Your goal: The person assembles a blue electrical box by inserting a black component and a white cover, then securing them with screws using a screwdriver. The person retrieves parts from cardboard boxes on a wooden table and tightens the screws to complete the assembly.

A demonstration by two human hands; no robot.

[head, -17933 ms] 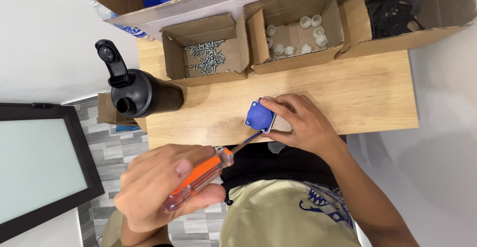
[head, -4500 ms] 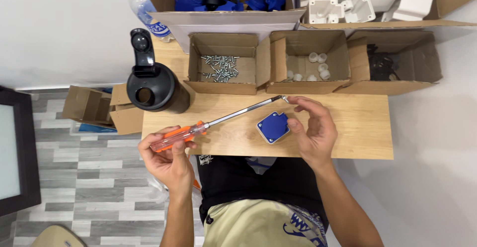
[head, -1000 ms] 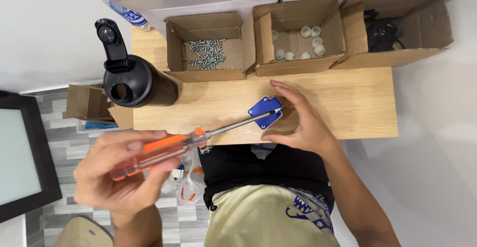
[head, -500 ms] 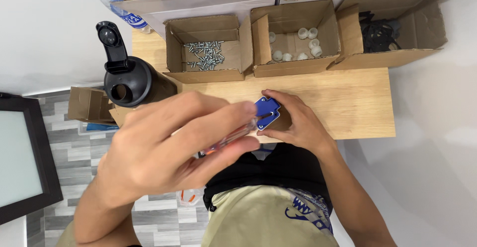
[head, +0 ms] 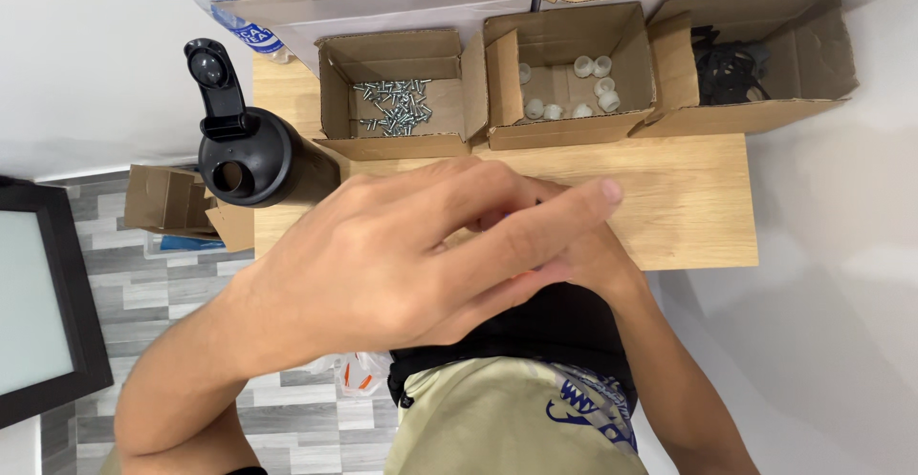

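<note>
My left hand [head: 402,255] lies raised across the view, fingers [head: 535,222] stretched long and held together, covering nearly all of what sits at the near edge of the wooden table [head: 688,198]. My right hand [head: 598,260] is tucked beneath it; whether its fingers pinch or merely steady anything, I cannot tell. Of the small part under my palms only a sliver of blue [head: 516,209] and a fleck of orange [head: 526,274] peep out between the fingers, so its shape stays hidden. To work well here, I judge the piece should sit flat on the wood, held firmly, and not slide toward the edge. Behind stand the box of screws [head: 394,107], the box of white caps [head: 569,97] and a black shaker bottle [head: 249,155].
</note>
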